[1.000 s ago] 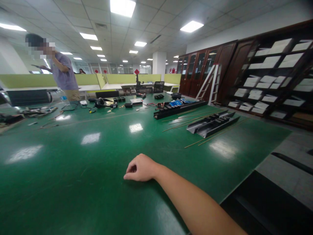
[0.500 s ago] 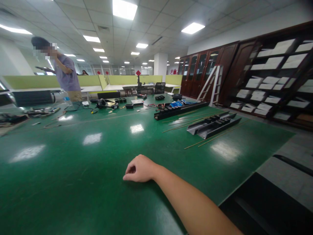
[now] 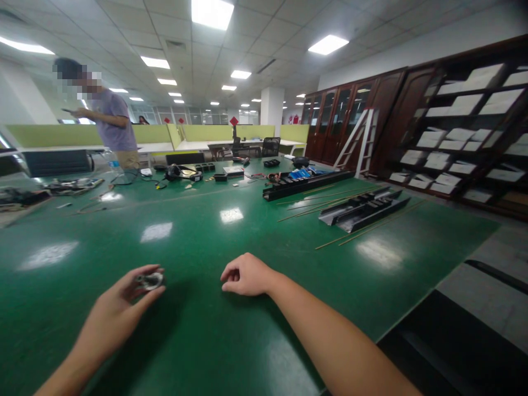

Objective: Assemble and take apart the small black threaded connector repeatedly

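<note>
My left hand (image 3: 117,308) is held above the green table, pinching a small round metal part (image 3: 152,281) between thumb and fingers. The part has a silvery rim and a little tube-like bit on its left side; its exact kind cannot be made out. To the right, my right hand (image 3: 249,275) rests low at the green table top (image 3: 198,341), its fingers curled in toward the thumb. Nothing shows in the hollow of that hand, though its lower fingers are hidden. A gap of bare table lies between the two hands.
Black channel rails (image 3: 363,212) and thin rods (image 3: 330,243) lie on the right half. Farther back are another long rail (image 3: 305,187), a black headset (image 3: 181,173) and a plastic bottle (image 3: 113,162). A person (image 3: 113,124) stands beyond; a stepladder (image 3: 358,143) is behind.
My left hand has come into view from the lower left with the round metal part. My right hand sits slightly farther right and higher, still curled. The standing person has lowered an arm.
</note>
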The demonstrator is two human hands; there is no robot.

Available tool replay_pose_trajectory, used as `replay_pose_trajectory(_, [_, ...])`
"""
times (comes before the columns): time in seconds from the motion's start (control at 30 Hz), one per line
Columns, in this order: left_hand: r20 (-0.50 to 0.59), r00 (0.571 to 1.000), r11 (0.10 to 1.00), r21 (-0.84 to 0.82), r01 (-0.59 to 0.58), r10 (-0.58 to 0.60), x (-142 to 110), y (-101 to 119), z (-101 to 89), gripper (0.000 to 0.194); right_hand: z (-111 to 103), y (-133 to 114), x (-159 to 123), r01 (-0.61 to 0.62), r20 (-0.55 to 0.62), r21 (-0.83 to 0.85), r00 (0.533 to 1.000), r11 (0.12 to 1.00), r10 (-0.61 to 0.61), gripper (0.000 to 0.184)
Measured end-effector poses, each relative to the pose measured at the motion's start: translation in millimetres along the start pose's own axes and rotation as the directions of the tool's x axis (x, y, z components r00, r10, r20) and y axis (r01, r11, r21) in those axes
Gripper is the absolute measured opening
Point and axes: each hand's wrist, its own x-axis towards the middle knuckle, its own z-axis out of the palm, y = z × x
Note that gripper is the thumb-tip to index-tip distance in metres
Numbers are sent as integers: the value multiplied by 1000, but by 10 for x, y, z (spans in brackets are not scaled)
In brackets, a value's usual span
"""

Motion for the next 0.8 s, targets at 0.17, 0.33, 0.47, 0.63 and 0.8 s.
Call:
replay_pose_trajectory(0.17, [115,978,980,-114,-164,177,121,395,716,33,17,77,40,-44,-29,13,999,999,44,25])
replay_pose_trajectory(0.33, [184,943,956,-148,-254,279,-49,426,892,19,72,116,74,-54,3,23,999,998,54,25])
replay_pose_trajectory(0.47, [216,937,957,-158,-243,274,-79,398,841,18,104,143,80,-85,16,80,996,993,84,24])
replay_pose_trajectory(0.63, [288,922,960,-180,-214,259,-82,414,831,19,122,144,78,-104,20,123,995,987,102,24])
replay_pose_trajectory(0.8, [289,928,965,-187,-185,235,-95,421,842,19,111,121,73,-114,26,127,993,985,112,24])
